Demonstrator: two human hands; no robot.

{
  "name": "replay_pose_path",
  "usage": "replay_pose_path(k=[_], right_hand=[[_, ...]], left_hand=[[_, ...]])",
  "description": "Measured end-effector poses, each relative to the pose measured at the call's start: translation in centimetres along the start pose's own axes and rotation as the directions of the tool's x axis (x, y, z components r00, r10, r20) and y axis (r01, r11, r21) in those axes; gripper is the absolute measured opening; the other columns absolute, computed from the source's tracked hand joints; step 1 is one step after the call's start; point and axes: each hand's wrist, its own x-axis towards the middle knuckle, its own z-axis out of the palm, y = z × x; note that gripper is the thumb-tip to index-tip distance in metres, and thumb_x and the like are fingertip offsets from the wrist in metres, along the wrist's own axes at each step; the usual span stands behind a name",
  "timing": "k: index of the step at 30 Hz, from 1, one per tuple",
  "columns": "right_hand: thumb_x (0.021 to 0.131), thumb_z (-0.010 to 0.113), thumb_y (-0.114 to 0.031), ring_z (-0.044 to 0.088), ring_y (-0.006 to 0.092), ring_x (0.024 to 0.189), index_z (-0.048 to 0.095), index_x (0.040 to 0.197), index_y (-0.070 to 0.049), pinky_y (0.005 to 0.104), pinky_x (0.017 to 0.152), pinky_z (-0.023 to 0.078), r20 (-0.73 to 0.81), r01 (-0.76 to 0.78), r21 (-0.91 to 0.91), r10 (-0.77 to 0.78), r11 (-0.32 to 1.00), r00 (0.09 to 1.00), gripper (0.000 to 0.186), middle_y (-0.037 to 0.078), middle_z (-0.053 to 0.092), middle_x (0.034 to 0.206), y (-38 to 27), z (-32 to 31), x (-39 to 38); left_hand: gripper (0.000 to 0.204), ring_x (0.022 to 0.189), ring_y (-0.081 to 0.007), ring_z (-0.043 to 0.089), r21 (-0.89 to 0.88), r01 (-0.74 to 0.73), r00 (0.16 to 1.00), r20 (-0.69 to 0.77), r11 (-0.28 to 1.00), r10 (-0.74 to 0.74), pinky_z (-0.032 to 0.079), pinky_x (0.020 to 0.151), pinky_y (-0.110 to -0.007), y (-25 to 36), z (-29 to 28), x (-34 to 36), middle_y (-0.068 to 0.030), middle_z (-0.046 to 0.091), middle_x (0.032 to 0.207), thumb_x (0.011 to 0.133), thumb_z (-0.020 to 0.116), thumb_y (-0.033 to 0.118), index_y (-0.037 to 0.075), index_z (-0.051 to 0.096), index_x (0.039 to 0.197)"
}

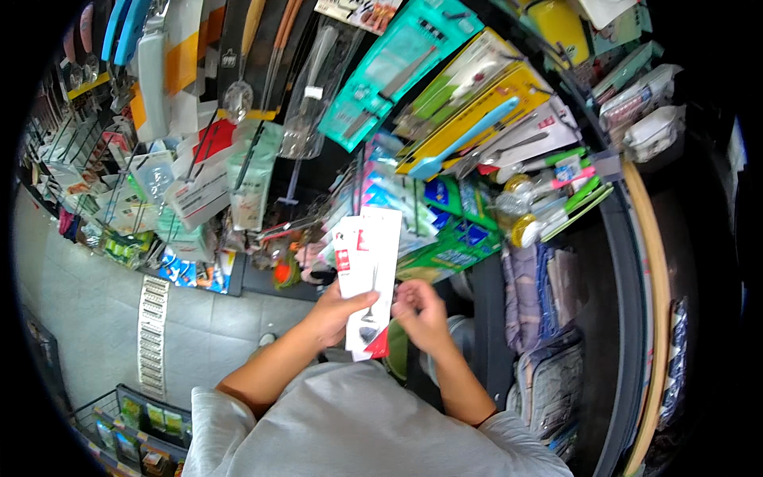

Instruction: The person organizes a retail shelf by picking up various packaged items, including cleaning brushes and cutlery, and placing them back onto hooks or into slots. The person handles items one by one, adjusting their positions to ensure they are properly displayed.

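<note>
My left hand grips white cardboard-backed packages with red patches, overlapped and held upright at the middle of the view; the front one shows a metal spoon. Just right of them, my right hand has loosely bent fingers, slightly apart, with nothing visible in them. Behind the packages are pastel hanging packs and green packs with blue patches.
A pegboard rack of utensils spans the top and left, with prongs sticking out. Folded grey textiles lie on the right beside a curved wooden edge. A low wire display stands lower left on the tiled floor.
</note>
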Motion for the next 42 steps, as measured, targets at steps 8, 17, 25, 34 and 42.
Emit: replay_pose_path(k=[8, 17, 25, 34, 42], right_hand=[[0.091, 0.06, -0.006, 0.051, 0.0037, 0.065, 0.052, 0.104, 0.0, 0.0201, 0.057, 0.041, 0.14, -0.244, 0.644, 0.202, 0.725, 0.969, 0.017, 0.001, 0.06, 0.082, 0.7, 5.2, -1.1], [0.085, 0.063, -0.002, 0.055, 0.0061, 0.077, 0.048, 0.117, -0.003, 0.0219, 0.066, 0.045, 0.17, -0.363, 0.614, 0.332, 0.701, 0.928, 0.035, 0.002, 0.06, 0.096, 0.5, 8.2, -3.4], [0.086, 0.058, 0.002, 0.06, 0.0162, 0.1, 0.048, 0.12, 0.001, 0.0307, 0.089, 0.047, 0.035, -0.265, 0.727, 0.35, 0.634, 0.936, 0.036, 0.009, 0.061, 0.112, 2.0, 4.6, -2.2], [0.087, 0.063, -0.005, 0.058, 0.0088, 0.083, 0.051, 0.113, 0.0, 0.0244, 0.073, 0.048, 0.06, -0.327, 0.626, 0.374, 0.708, 0.925, 0.03, 0.004, 0.062, 0.099, 2.8, 6.4, -4.7], [0.094, 0.059, -0.016, 0.055, 0.0041, 0.075, 0.059, 0.101, 0.0, 0.0212, 0.065, 0.045, -0.176, -0.131, 0.486, 0.244, 0.864, 0.954, 0.017, 0.0, 0.062, 0.087, 0.9, -1.6, -2.3]], left_hand=[[0.039, 0.105, -0.0197, 0.06, -0.122, 0.084, 0.99, -0.103, 0.989, -0.097, 0.048, 0.091, -0.036, 2.0, -1.9, -3.3, -0.0107, 0.062, 0.115, 0.095, 0.052, 0.031, 0.002, 0.053, 0.121], [0.029, 0.094, -0.0198, 0.065, 0.07, 0.075, 0.953, -0.3, 0.995, -0.05, 0.053, 0.081, -0.035, 2.0, -2.4, -5.3, -0.0107, 0.065, 0.109, 0.091, 0.062, 0.016, 0.002, 0.057, 0.116], [0.035, 0.097, -0.0236, 0.065, -0.028, 0.117, 0.956, -0.267, 0.993, -0.12, 0.054, 0.084, -0.038, 1.4, -3.0, -5.2, -0.013, 0.064, 0.112, 0.091, 0.061, 0.015, 0.0, 0.053, 0.121], [0.034, 0.091, -0.0214, 0.065, 0.115, 0.17, 0.955, -0.264, 0.979, -0.135, 0.053, 0.081, -0.037, -0.4, -2.0, -4.9, -0.0117, 0.065, 0.106, 0.086, 0.067, 0.011, -0.001, 0.057, 0.117], [0.032, 0.091, -0.0229, 0.065, 0.143, 0.168, 0.94, -0.322, 0.975, -0.115, 0.054, 0.079, -0.039, -0.3, -1.1, -4.6, -0.0099, 0.066, 0.104, 0.083, 0.066, 0.002, 0.002, 0.057, 0.115]])
